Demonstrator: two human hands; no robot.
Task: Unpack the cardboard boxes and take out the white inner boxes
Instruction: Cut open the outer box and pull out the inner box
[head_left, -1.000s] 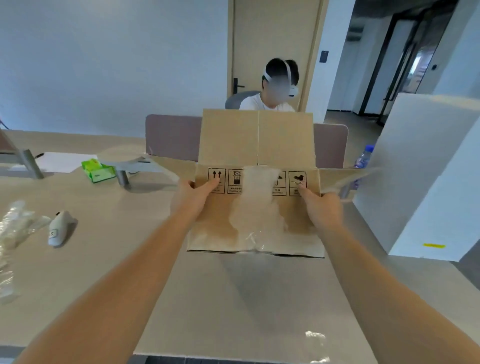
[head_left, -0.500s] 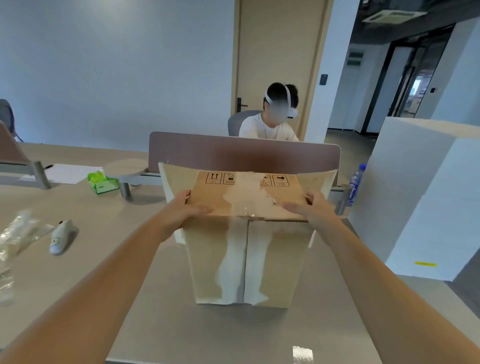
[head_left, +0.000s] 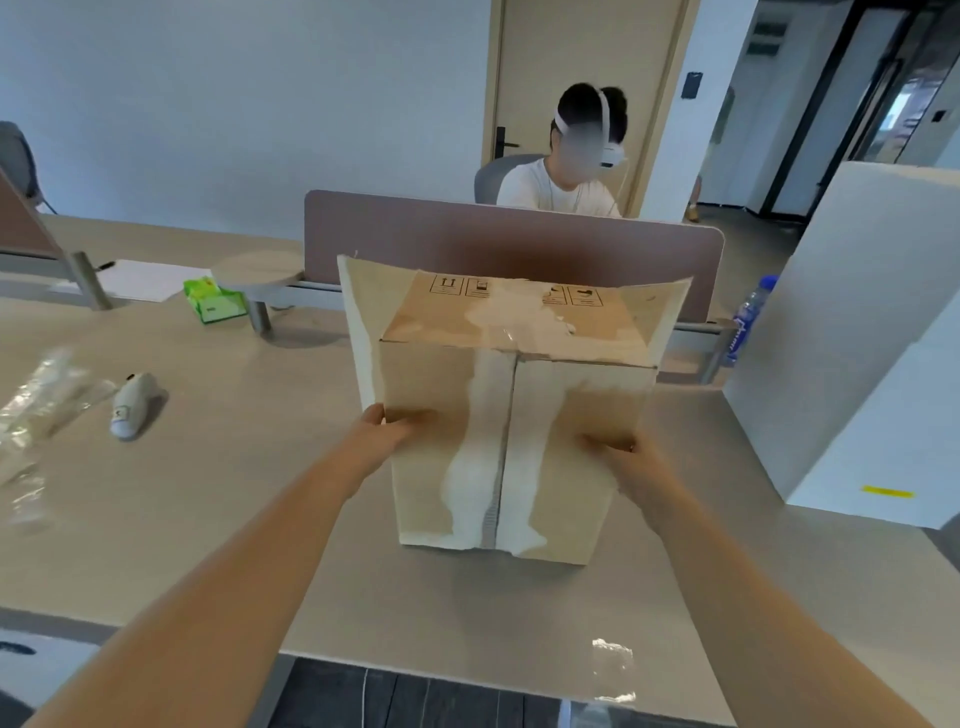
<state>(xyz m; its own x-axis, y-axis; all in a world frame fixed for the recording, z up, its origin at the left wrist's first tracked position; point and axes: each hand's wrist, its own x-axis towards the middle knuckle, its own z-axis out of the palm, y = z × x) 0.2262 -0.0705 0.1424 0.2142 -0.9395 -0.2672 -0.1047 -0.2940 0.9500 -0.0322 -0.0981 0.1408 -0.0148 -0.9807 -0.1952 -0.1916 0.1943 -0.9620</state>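
Between both hands (head_left: 382, 434), cardboard box (head_left: 511, 415).

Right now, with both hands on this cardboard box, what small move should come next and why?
Probably keep tipping the brown cardboard box further over, so that its open end faces up. The left hand and right hand grip its two near side edges, the side flaps stick out at the far end, and torn tape runs down the closed seam facing you, so no opening is reachable yet.
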